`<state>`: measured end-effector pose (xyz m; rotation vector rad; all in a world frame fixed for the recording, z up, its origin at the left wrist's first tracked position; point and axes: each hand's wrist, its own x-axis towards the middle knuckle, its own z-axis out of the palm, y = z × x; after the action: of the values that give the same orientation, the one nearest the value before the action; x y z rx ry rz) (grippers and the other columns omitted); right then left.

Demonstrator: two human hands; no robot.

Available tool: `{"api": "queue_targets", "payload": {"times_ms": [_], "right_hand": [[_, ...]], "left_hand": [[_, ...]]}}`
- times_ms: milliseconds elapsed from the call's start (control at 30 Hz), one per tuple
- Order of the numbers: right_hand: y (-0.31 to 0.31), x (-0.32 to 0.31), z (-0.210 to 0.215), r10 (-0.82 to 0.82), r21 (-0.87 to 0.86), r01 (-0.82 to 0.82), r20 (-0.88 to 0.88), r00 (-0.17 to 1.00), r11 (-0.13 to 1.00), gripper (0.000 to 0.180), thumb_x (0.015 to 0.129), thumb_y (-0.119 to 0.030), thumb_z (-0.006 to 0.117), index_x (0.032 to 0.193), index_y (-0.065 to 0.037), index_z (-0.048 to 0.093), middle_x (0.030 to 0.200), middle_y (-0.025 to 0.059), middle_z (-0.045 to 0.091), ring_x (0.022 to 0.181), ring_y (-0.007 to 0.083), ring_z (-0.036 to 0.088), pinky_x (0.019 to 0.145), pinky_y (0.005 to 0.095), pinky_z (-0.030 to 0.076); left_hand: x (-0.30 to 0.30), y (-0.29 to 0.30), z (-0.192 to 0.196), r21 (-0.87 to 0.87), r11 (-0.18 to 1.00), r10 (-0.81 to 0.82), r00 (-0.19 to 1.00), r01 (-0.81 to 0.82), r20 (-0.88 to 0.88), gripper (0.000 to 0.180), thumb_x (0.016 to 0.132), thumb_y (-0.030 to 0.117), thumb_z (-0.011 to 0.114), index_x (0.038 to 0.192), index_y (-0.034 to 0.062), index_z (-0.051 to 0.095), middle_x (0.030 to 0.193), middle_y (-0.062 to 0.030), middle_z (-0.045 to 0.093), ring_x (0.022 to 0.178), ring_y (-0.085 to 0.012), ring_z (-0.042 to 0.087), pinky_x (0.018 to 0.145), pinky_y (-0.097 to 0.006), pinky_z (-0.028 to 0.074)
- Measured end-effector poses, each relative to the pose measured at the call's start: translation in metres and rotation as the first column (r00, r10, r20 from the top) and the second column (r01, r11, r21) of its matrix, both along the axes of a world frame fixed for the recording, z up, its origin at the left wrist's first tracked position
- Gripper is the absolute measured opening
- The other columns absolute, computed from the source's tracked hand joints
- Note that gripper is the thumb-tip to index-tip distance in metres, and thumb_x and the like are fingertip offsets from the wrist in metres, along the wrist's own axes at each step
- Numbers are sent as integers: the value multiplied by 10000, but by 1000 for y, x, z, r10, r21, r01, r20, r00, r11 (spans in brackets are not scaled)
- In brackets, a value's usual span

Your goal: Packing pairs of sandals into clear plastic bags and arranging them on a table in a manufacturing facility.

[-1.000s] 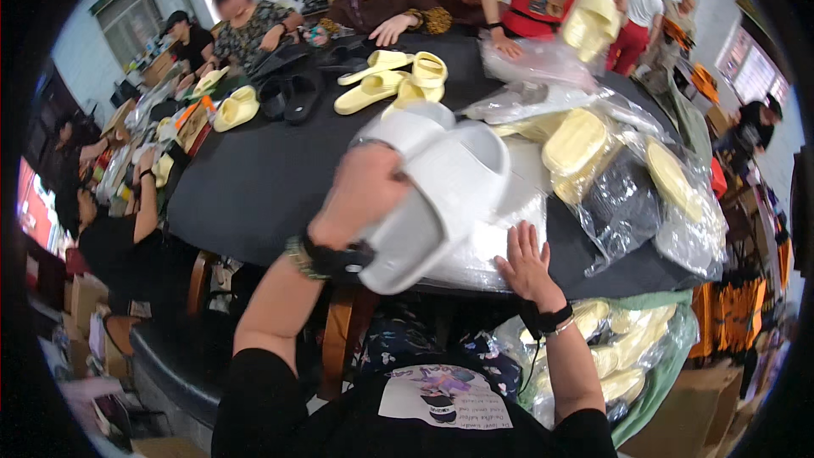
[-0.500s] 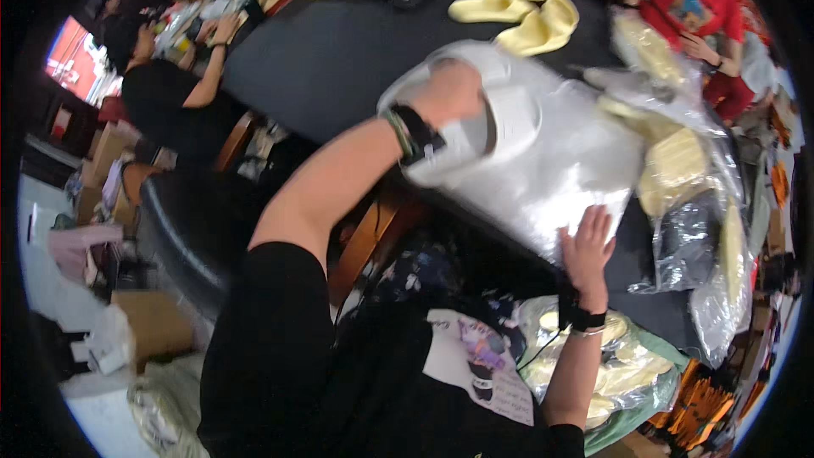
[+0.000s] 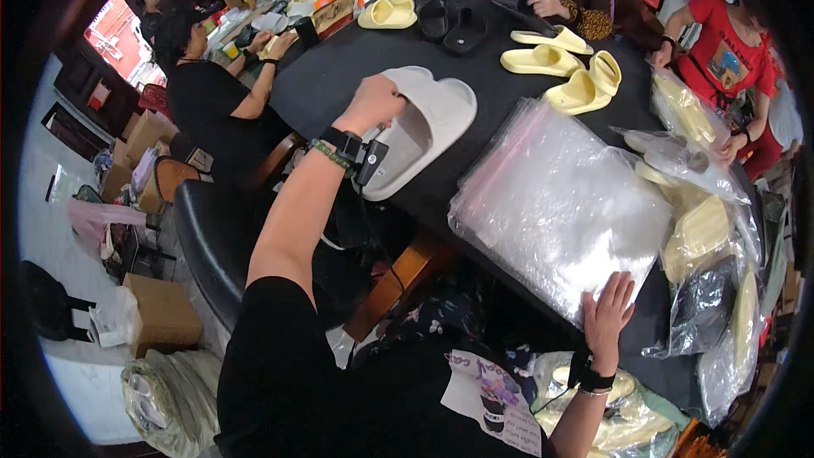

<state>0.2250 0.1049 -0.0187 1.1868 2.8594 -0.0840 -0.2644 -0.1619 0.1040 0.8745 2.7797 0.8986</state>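
Observation:
My left hand [image 3: 370, 106] is closed on a light grey slide sandal [image 3: 432, 140], gripping its strap end over the table's near left edge. A second slide may be pressed against it; I cannot tell. To its right lies a stack of clear plastic bags [image 3: 560, 195], flat and shiny. My right hand [image 3: 608, 314] rests on the near right corner of that stack, palm down with fingers stretched out.
Pale yellow slides [image 3: 551, 61] and black slides [image 3: 454, 25] stand farther back on the black table [image 3: 318, 76]. Bagged slides [image 3: 699, 229] line the right edge. Several people sit or stand around the table. A black chair [image 3: 225, 246] is at my left.
My left hand has carried the grey slide leftward off the plastic bags, leaving the stack uncovered. My right hand stays flat on the stack's near corner. The whole view has shifted.

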Motion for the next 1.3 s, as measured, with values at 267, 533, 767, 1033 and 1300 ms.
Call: {"api": "queue_targets", "payload": {"times_ms": [267, 533, 767, 1033, 1300], "right_hand": [[7, -13, -7, 41, 61, -39, -34, 999, 997, 774, 978, -532, 432, 1560, -104, 153, 1622, 160, 112, 1499, 342, 85, 1152, 588, 122], [18, -4, -21, 79, 99, -76, -20, 997, 992, 754, 994, -569, 363, 1567, -138, 129, 1634, 121, 75, 1505, 316, 65, 1151, 590, 106], [24, 3, -31, 104, 77, -100, -57, 993, 992, 744, 997, -551, 380, 1568, -141, 135, 1636, 113, 81, 1507, 306, 62, 1147, 595, 98], [25, 0, -26, 83, 92, -79, -39, 996, 993, 770, 982, -600, 368, 1567, -155, 141, 1638, 93, 81, 1507, 300, 67, 1131, 627, 124], [15, 21, 9, -47, 127, 53, -53, 997, 990, 775, 979, -622, 342, 1568, -161, 139, 1635, 110, 86, 1506, 308, 71, 1117, 640, 140]], "left_hand": [[-90, -33, -36, 133, 981, 194, 760, -142, -621, 499, 762, 388, 767, 998, -41, 666, 950, -262, 670, 1062, -423, 572, 857, -492, 482], [85, -13, -43, -362, 634, -651, 725, 683, 227, 357, 824, 377, 716, 795, 21, 704, 727, -149, 680, 665, -296, 656, 620, -381, 499], [166, -49, 22, -545, 261, -580, 581, 797, 571, 452, 774, 425, 749, 815, -18, 670, 740, -183, 669, 713, -325, 664, 629, -418, 499], [214, -76, 65, 76, 165, -416, 0, 983, 910, 451, 820, 409, 738, 1006, 3, 677, 833, -172, 693, 785, -315, 674, 701, -411, 533], [185, 26, 165, -9, -81, -930, -72, 997, 360, 342, 789, 292, 769, 979, 31, 655, 725, -132, 641, 757, -292, 657, 668, -391, 516]]}}
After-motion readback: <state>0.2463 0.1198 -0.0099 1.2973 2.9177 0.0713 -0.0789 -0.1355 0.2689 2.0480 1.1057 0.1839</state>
